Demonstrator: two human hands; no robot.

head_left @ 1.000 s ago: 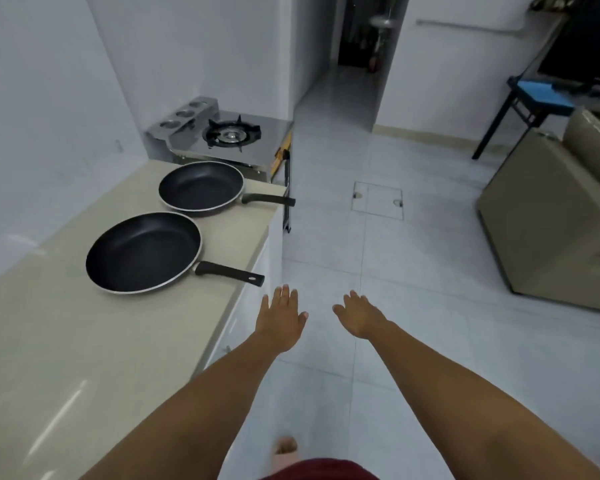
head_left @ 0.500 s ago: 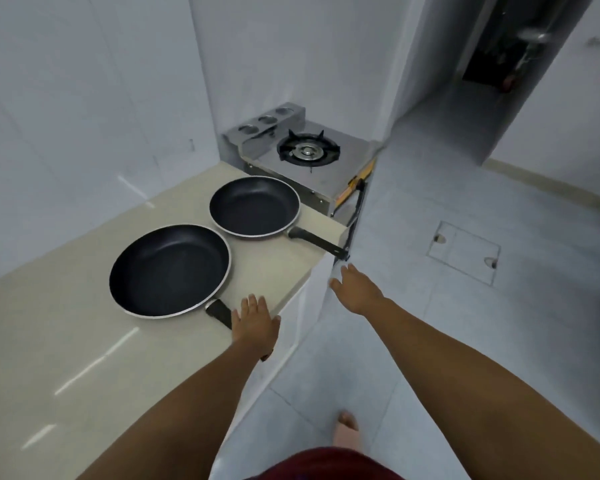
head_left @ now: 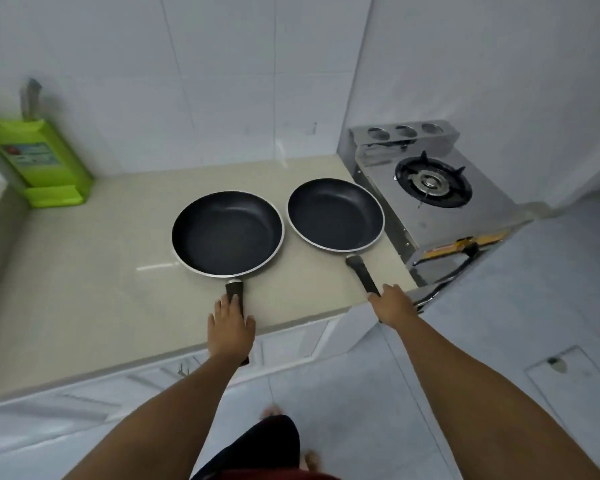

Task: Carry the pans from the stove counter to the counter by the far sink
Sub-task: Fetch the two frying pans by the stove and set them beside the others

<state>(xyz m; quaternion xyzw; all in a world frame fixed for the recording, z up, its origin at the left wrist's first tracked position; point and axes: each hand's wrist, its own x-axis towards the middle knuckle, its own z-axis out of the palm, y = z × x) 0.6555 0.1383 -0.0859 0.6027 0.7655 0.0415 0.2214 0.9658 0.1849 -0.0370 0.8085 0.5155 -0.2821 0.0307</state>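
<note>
Two black non-stick pans rest side by side on the beige counter (head_left: 84, 289). The larger pan (head_left: 227, 233) is on the left, and its handle points toward me. My left hand (head_left: 231, 329) lies flat on that handle with the fingers stretched out, not wrapped around it. The smaller pan (head_left: 336, 214) sits to the right, next to the stove. Its handle (head_left: 362, 275) runs out to the counter's front edge. My right hand (head_left: 392, 304) is curled around the end of that handle. Both pans rest flat on the counter.
A steel single-burner gas stove (head_left: 433, 188) stands at the counter's right end, just beyond the smaller pan. At the back left a green knife block (head_left: 39, 161) leans against the tiled wall. Below the counter edge are white cabinets (head_left: 291, 344) and a grey tiled floor (head_left: 361, 410).
I have turned to face the counter. Both hands have moved from open air onto the pan handles, the left onto the larger pan's and the right onto the smaller one's.
</note>
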